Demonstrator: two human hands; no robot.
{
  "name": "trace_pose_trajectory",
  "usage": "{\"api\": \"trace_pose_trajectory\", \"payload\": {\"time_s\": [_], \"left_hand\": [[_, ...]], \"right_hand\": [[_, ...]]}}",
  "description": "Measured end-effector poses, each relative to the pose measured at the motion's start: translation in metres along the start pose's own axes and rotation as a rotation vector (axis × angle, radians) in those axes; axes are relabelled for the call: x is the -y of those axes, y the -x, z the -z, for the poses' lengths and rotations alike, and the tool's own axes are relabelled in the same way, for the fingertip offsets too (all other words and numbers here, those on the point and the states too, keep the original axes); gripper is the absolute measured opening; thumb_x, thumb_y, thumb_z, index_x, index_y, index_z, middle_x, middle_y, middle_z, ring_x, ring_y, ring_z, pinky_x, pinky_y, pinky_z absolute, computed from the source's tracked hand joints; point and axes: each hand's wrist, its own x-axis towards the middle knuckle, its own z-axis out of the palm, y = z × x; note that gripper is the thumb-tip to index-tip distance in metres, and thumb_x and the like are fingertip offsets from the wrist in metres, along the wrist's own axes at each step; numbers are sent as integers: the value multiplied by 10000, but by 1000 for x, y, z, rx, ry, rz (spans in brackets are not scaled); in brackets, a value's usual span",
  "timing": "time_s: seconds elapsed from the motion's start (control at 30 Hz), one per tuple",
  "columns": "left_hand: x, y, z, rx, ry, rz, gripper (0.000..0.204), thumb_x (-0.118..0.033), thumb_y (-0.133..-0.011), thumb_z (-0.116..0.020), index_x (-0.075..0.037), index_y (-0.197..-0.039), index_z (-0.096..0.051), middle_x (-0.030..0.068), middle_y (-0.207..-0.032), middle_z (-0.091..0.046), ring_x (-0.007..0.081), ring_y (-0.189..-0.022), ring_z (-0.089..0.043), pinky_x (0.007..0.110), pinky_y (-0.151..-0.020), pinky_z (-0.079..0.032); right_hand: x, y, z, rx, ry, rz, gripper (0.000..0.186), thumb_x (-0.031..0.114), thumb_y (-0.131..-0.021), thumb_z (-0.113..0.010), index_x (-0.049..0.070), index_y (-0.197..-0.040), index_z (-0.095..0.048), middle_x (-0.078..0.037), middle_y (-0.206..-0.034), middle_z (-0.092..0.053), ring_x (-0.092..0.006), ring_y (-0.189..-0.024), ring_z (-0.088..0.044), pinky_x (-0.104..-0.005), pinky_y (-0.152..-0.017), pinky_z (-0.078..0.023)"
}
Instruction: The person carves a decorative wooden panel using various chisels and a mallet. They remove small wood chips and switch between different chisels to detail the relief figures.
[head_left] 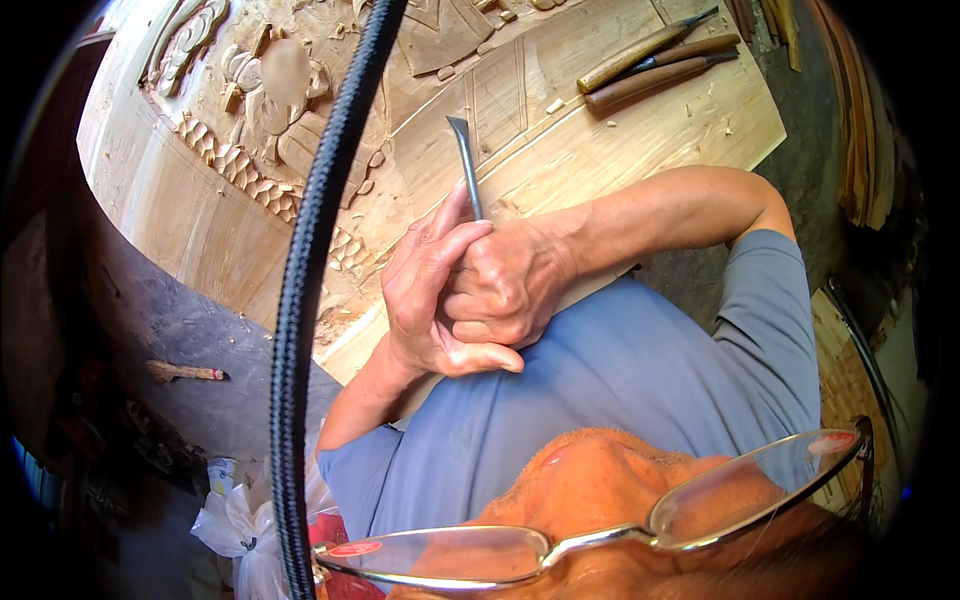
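Observation:
In front of my grey shirt, both hands meet over the near edge of a wooden panel (640,130). My right hand (508,280) is closed in a fist around a carving chisel (467,165). Its dark metal shaft and flared tip point away from me over the wood, while the handle is hidden inside the fist. Against the left side of that fist lies my left hand (410,295), its fingers and thumb stretched out. One left fingertip rests beside the base of the shaft.
Carved relief (270,85) and loose chips cover the far left of the panel. Several wooden-handled carving tools (660,65) lie at the far right. A black braided cable (310,250) crosses the view. A small brush (185,372) and a plastic bag (245,530) are at the left.

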Motion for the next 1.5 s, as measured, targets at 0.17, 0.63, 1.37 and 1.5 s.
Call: {"api": "trace_pose_trajectory", "payload": {"time_s": [0.17, 0.63, 1.37, 1.5], "left_hand": [[-4, 0, 5, 75, -24, 57, 1243, -803, -544, -933, 116, -1326, -638, 446, -1440, -571, 509, -1295, -644, 517, -1100, -507], [-8, -8, 2, 91, -9, 95, 1012, -546, -626, -964, 109, -1321, -628, 469, -1414, -571, 512, -1230, -666, 508, -1067, -531], [-9, -8, 10, 143, 6, 99, 1208, -562, -558, -1034, 110, -1423, -526, 479, -1534, -453, 536, -1426, -531, 542, -1170, -448], [-13, -8, 15, 169, 13, 127, 1195, -471, -571, -1043, 121, -1449, -491, 480, -1572, -409, 533, -1500, -466, 537, -1216, -408]], "right_hand": [[-4, -1, 3, 25, 19, 12, 289, 331, -756, -693, 54, -706, -629, -83, -643, -594, -248, -547, -631, -404, -530, -525], [-9, 9, 3, 102, 16, 42, 282, 341, -720, -718, 70, -746, -645, -83, -676, -633, -242, -564, -651, -416, -519, -510], [-15, -3, 9, 149, 30, 47, 305, 352, -715, -733, 52, -747, -688, -93, -667, -660, -240, -558, -673, -408, -522, -529], [-16, -8, 10, 172, 48, 58, 309, 347, -709, -737, 47, -771, -693, -94, -675, -672, -240, -575, -698, -412, -525, -536]]}}
